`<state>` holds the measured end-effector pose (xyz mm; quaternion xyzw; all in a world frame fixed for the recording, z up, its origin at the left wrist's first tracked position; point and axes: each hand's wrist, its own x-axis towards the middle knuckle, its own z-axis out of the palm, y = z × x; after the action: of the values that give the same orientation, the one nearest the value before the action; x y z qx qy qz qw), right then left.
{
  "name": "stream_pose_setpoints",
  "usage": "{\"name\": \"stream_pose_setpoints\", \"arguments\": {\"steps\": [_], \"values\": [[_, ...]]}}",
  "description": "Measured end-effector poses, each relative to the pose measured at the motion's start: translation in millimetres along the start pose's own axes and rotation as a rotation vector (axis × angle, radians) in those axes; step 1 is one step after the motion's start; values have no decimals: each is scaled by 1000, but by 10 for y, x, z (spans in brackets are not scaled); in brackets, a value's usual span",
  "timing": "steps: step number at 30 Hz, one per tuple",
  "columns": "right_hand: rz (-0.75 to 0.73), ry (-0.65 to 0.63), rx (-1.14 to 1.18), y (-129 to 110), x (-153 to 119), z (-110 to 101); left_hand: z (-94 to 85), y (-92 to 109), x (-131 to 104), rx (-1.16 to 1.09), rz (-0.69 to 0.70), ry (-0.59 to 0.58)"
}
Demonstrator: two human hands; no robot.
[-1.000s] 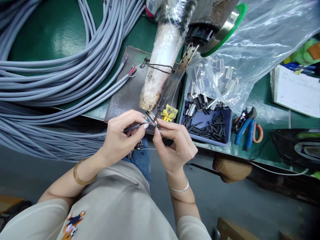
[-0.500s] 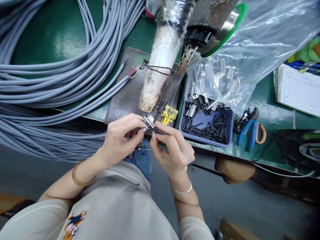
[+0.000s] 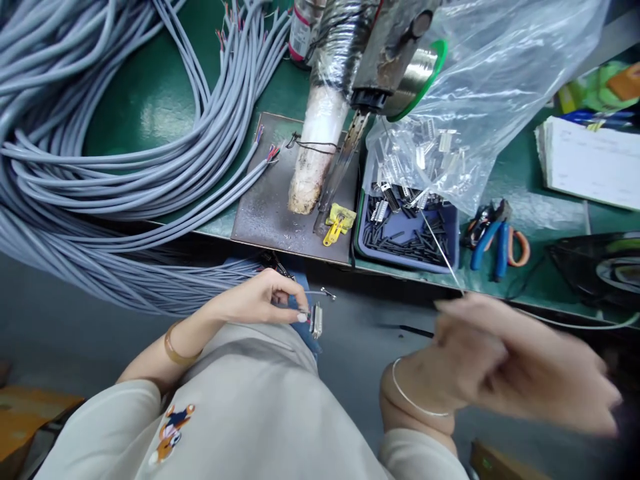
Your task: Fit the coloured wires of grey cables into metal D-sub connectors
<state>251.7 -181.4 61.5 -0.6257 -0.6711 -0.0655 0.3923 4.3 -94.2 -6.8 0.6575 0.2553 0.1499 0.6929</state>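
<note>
My left hand (image 3: 270,298) is closed in a pinch at the wired end of a multi-pin connector (image 3: 317,320), held over my lap. Coloured wires show at its fingertips. My right hand (image 3: 520,360) is smeared by motion, off to the right, below the bench edge. A thin, straight solder wire (image 3: 440,247) runs to its upper edge from the spool (image 3: 417,77); its fingers are blurred. Farther up, a soldering iron (image 3: 345,160) points down over a dark plate (image 3: 270,223), beside a yellow clip (image 3: 333,230).
Grey cables (image 3: 200,177) with stripped ends lie in loops on the left. A blue tray (image 3: 407,260) holds connectors and black sleeves under a plastic bag (image 3: 505,80). Pliers (image 3: 493,247) and a paper pad (image 3: 590,163) lie at the right. A wrapped tube (image 3: 315,153) hangs beside the iron.
My right hand has swung away to the right, with the solder wire now stretched toward it. My left hand has lowered the connector from the plate's edge to over my lap.
</note>
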Motion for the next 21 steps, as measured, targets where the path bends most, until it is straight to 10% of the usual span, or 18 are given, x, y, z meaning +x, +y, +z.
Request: {"name": "stream_pose_setpoints", "arguments": {"steps": [5, 12, 18, 21], "values": [[76, -370, -303, 434, 365, 227, -116, 147, -154, -175, -5, -177], [162, -500, -211, 1003, 565, 380, -62, 567, -285, -466, 191, 254], [191, -649, -163, 1069, 694, 476, -24, 250, -3, -694, 52, 435], [251, -502, -120, 893, 661, 430, -14, 80, 83, -679, 22, 508]]}}
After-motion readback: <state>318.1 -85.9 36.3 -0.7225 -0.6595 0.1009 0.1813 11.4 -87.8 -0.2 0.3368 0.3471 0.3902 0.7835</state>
